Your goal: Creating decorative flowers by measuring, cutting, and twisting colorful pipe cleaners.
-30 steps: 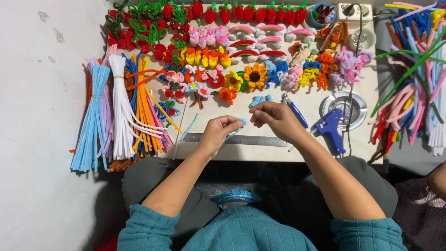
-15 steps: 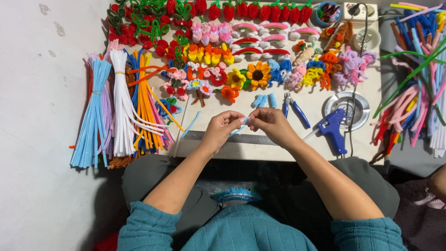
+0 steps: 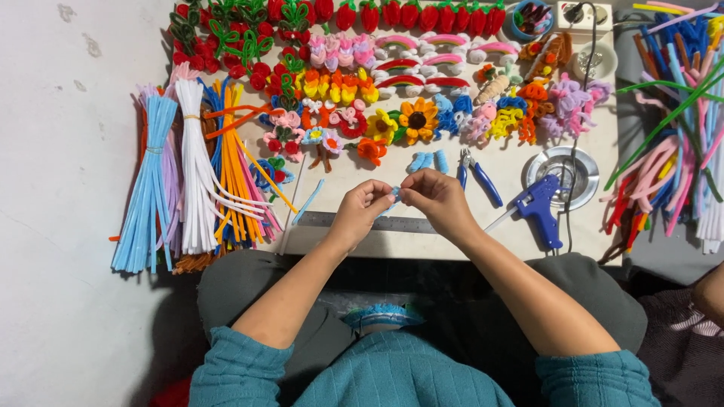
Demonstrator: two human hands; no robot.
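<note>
Right now I am pinching a small blue pipe cleaner piece (image 3: 395,193) between my left hand (image 3: 362,211) and right hand (image 3: 437,197), shaping it, with three finished blue rolls (image 3: 427,160) lying on the desk (image 3: 513,226).

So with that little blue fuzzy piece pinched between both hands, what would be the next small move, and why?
Probably another small bend or twist of the light blue pipe cleaner piece. The left hand and right hand pinch it from either side above the metal ruler, and similar curled blue pieces already lie on the board beyond.
</note>
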